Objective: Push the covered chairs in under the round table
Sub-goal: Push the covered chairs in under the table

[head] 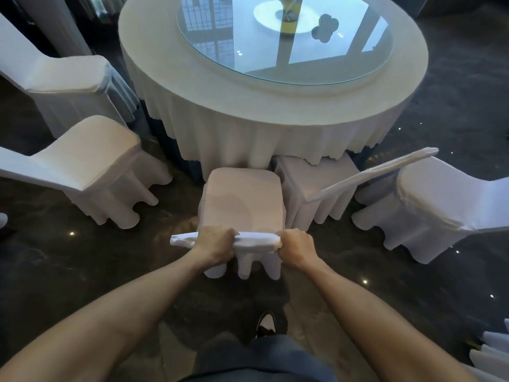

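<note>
Two hands are on the chair in front of you: your left hand (pixel 213 245) and your right hand (pixel 296 248) each have their grip closed round the top edge of the chair back (pixel 254 241), fingers curled over the white cover, left hand toward the left part of the edge and right hand at its right end. That chair (pixel 243 201) stands between you and the round table (pixel 272 106), its seat pointing at the table and its front edge just reaching the hanging tablecloth (pixel 248 139); most of the seat is still outside the cloth.

Right of it, another chair (pixel 316 183) has its seat partly tucked under the cloth, its back leaning away to the right. Farther right of the table a third chair (pixel 440 202) stands clear of the cloth. Left of the table, two more covered chairs are pulled out: one (pixel 102 166) near the cloth's lower left edge, and one (pixel 63 84) beyond it, just beside the tabletop's left rim.

On the tabletop lies a round glass disc (pixel 283 51), with a white plate (pixel 286 16) toward its far side. The floor (pixel 82 257) is dark and glossy, and your shoe (pixel 265 323) shows below the held chair.
</note>
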### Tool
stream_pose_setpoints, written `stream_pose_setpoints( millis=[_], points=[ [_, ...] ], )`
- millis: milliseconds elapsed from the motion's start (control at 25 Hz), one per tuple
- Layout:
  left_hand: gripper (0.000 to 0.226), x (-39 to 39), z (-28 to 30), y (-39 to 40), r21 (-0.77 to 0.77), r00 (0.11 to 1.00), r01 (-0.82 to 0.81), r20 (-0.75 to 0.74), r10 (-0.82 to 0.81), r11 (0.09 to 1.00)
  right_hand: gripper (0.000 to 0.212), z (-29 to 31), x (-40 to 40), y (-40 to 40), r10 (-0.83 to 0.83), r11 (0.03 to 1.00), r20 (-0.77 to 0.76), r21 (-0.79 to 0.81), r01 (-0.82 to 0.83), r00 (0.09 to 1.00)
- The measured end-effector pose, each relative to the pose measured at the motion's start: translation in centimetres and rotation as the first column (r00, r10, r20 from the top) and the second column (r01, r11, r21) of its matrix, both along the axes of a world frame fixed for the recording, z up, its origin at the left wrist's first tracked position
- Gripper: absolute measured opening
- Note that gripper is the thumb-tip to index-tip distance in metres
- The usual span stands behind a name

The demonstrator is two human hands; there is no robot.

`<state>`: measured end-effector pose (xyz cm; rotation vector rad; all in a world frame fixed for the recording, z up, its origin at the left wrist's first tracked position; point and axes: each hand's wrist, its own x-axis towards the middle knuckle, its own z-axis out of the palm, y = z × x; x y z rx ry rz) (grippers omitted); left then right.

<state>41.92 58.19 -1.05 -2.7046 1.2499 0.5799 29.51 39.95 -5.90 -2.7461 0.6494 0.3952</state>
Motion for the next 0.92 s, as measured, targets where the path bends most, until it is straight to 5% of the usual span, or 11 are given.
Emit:
stream_pose_setpoints(
  millis=[280,560,920],
  points=[
    [0.042,5.5,-1.7,-7.5,-0.127,0.977,-0.183,-0.135,0.166,0.975,0.023,0.1,7.1,-9.0,0.024,0.999,-0.018,-0.043,-0.024,1.0],
    [0.057,10.5,-3.7,-12.3,-0.177,0.99,-0.079,-0.127,0.056,0.981,0.03,0.0,12.0,-13.9,0.058,0.996,0.023,-0.068,-0.056,0.998],
    [0.054,11.9,-4.6,-15.6,-0.175,0.986,-0.068,-0.16,0.039,0.982,0.014,-0.1,13.4,-16.8,-0.01,0.997,0.0,-0.078,0.01,1.0]
  ],
)
